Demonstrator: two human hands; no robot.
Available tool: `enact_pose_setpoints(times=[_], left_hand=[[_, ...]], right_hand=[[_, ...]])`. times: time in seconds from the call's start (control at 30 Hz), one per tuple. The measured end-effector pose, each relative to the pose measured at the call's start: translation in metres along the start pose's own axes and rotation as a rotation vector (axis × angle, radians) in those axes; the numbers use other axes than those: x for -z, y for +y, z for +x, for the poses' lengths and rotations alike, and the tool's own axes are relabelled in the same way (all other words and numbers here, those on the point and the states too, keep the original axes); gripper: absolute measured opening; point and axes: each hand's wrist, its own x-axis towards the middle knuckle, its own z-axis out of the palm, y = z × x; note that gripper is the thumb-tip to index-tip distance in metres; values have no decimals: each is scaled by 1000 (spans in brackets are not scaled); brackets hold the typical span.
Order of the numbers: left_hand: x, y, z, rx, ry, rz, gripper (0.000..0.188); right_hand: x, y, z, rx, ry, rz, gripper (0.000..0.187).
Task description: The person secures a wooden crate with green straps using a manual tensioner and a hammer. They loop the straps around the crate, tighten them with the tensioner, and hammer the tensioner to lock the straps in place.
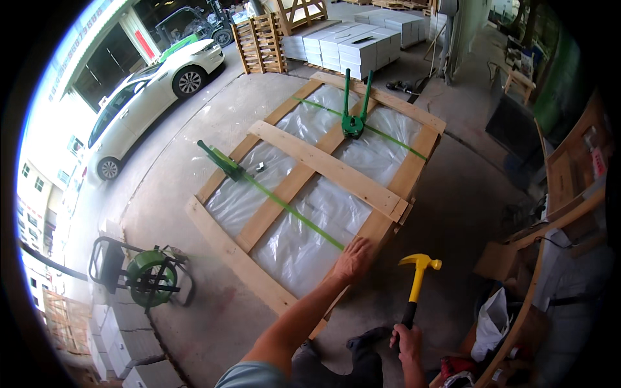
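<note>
Landmark: 1 wooden crate frame (336,169), plastic-wrapped load beneath, lying flat on the concrete floor (213,123).
Left hand (352,258): flat, fingers spread, palm pressed on the crate's near corner rail; it grasps nothing.
Right hand (409,339): fist wrapped fully round the black grip of 1 yellow hammer (419,271), held off the crate's near right corner, head up and clear of the wood.
Straps: 2 green straps (294,210) cross the crate top, 1 near its middle, 1 toward its far end.
Strapping tools: 2 green tools, 1 tensioner (223,161) on the crate's left edge, 1 two-handled sealer (353,119) standing on the far strap.
Strap dispenser (145,275): 1 wheeled cart with green coil, on the floor left of the crate.
Beyond the crate: 1 white car (145,97), stacked white boxes (352,42), pallets on edge (259,42).
</note>
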Motion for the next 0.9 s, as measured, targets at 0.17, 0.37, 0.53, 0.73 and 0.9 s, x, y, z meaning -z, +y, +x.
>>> enact_pose_setpoints(times=[0.17,0.37,0.53,0.73,0.9], left_hand=[[109,32,-79,297,331,-211,22],[210,-22,-330,796,132,-205,20],[256,-71,-527,1344,-4,-292,27],[293,-101,-639,1678,240,-354,29],[274,-119,-686,1820,299,-425,30]], right_hand=[[-57,0,-70,7,-112,5,15],[-170,82,-125,-143,-229,238,15],[-258,133,-111,-169,-180,420,17],[-317,137,-57,-49,-156,87,32],[-365,97,-32,-196,-366,6,46]])
